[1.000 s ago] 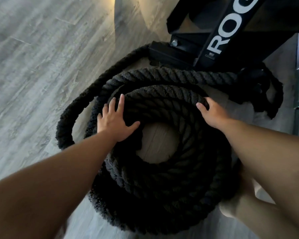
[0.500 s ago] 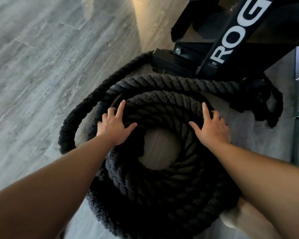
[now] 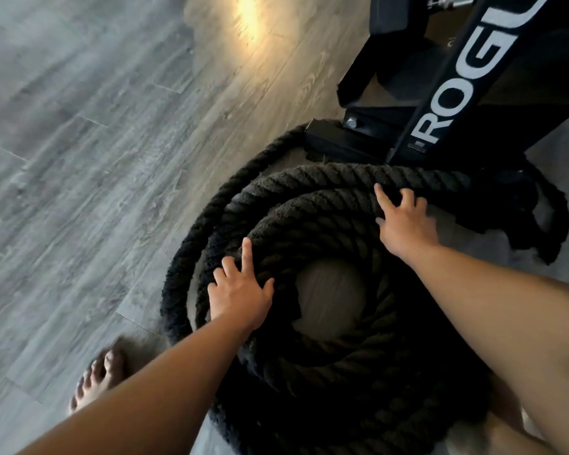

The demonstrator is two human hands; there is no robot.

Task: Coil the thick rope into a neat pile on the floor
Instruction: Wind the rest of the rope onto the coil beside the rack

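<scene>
Head cam: bare foot (image 3: 96, 379) stood on grey plank floor (image 3: 79, 159) at the coil's 8 o'clock. Thick rope (image 3: 326, 372) lay on the floor in stacked loops. Left hand (image 3: 240, 290) pressed flat, fingers spread, at 9 o'clock. Right hand (image 3: 404, 221) rested spread on the top loop at 1 o'clock. Black rack base (image 3: 342, 139) sat just beyond at 12.

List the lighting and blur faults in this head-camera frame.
Head view: a warm glare patch washes out the floor near the top edge; the bare foot at lower left is smeared by motion blur; the right hand is slightly soft; the rope has near coils that merge in deep shadow, its twist hard to read.
</scene>
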